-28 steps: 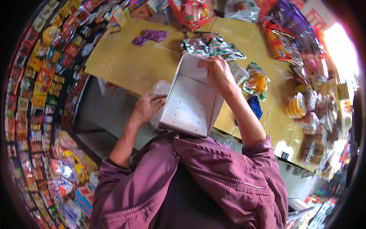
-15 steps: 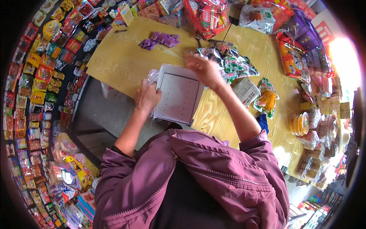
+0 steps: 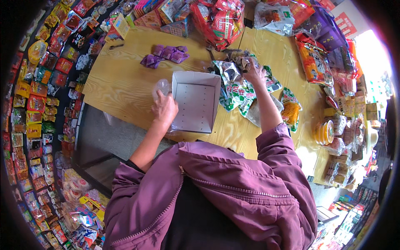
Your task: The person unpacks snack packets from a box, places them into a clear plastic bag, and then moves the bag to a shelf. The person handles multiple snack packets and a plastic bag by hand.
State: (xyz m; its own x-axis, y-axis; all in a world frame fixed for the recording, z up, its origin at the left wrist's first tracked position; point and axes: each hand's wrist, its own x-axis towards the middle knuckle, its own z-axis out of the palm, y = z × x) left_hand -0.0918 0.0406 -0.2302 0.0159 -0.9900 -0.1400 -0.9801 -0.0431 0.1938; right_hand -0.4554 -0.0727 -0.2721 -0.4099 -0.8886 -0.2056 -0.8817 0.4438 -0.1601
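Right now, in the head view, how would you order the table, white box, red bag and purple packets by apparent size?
1. Table
2. White box and red bag: too close to rank, as the bag looks farther away
3. Purple packets, taken as one pile

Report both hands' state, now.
Left hand: curled beside the white box, touching clear plastic; hold cannot be told.
Right hand: over the green-and-white packets; hold cannot be told.
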